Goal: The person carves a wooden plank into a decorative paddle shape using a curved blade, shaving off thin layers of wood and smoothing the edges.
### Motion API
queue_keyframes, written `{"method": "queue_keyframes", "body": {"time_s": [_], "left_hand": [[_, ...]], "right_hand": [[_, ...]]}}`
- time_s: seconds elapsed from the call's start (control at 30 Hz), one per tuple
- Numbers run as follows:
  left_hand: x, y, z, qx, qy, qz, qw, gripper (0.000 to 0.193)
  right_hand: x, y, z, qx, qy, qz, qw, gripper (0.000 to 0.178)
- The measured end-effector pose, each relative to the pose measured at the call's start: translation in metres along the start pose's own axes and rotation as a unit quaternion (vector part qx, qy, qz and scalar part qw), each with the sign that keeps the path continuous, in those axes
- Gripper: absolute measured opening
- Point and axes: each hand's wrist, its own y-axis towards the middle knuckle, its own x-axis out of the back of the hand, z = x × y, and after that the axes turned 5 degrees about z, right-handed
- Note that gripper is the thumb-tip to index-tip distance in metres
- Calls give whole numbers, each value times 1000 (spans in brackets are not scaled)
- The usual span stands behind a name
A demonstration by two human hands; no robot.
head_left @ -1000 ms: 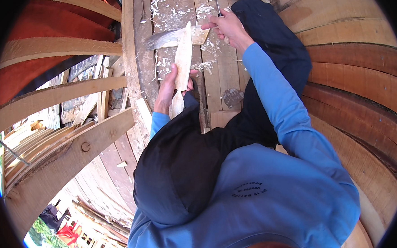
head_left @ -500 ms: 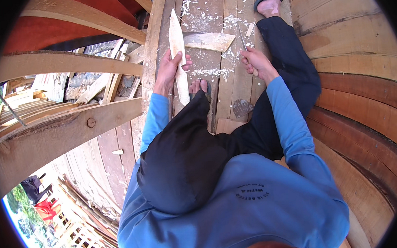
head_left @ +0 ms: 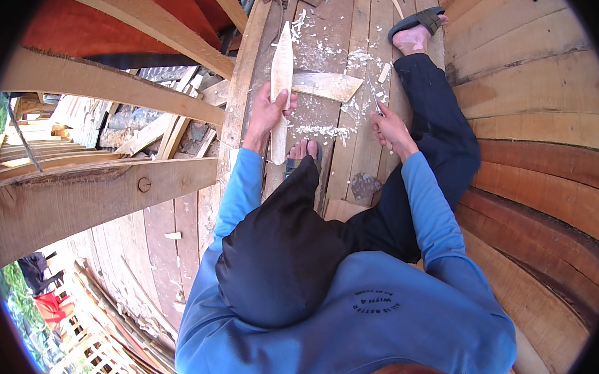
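My left hand (head_left: 266,115) is closed around a long, pale carved piece of wood (head_left: 282,69). The piece narrows to a point at its far end and has a slimmer part below my grip. Off to the right, my right hand (head_left: 394,131) grips a knife (head_left: 375,96), its thin blade pointing away from me; my fingers hide most of the handle. Blade and carved wood are apart. Between them, a flat offcut of wood (head_left: 331,86) lies on the planks, one end passing behind the carved piece. White shavings (head_left: 323,129) are scattered around it.
Curved wooden planks (head_left: 525,94) form a wall on the right. Thick wooden ribs (head_left: 110,197) stand at the left, with stacked timber beyond. My sandalled feet rest on the plank floor (head_left: 338,158), and a dark cloth (head_left: 276,256) hangs in front of my torso.
The whole view has shifted a little. The carved wood's pointed end has swung slightly to the right in my left hand. My right hand has turned, showing more of its back, still around the knife.
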Motion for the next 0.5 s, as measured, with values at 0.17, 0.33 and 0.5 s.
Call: {"method": "queue_keyframes", "body": {"time_s": [0.17, 0.33, 0.5], "left_hand": [[-1, -7, 0, 21, 20, 3, 1000, 28], [-28, -30, -16, 22, 86, -13, 996, 26], [-44, -44, -24, -37, 307, -45, 950, 35]], "right_hand": [[-21, -25, 32, 56, -96, -41, 993, 60], [-38, -23, 61, 247, -207, -92, 942, 53], [-57, -20, 89, 374, -266, -99, 883, 54]]}}
